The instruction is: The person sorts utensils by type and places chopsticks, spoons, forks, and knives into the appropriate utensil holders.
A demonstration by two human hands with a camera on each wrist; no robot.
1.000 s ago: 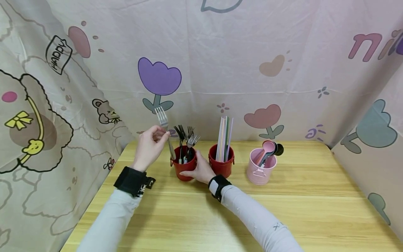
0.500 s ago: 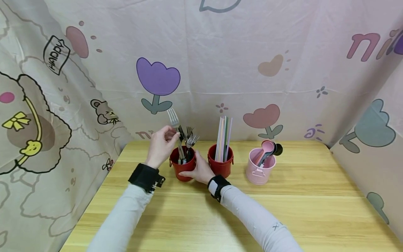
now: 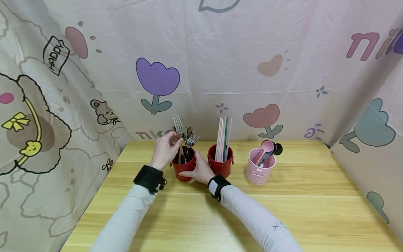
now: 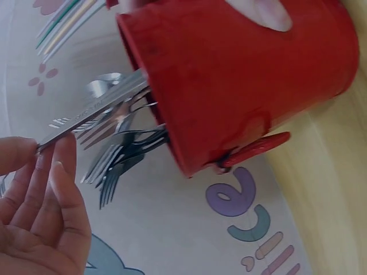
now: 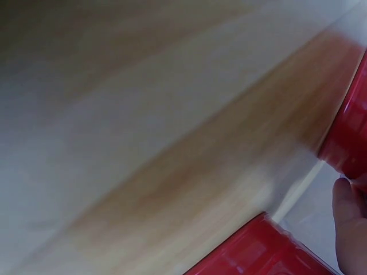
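Observation:
In the head view my left hand pinches a silver fork whose tines point up. The left wrist view has the fork's handle reaching past the rim into a red bucket, between the thumb and fingers of the left hand. Other forks stand in that same red bucket, tines up. Against the bucket's right side, my right hand grips it with thumb in front; its far fingers are hidden. At the right wrist view's edge, part of the right hand shows.
Just right stands a second red bucket with several coloured straws. Farther right, a pink bucket holds several spoons. All stand on a wooden table before a printed cloth.
My left hand has moved right with the fork, from beside the red bucket to over it, and the fork has come lower. My right hand has stayed on the bucket.

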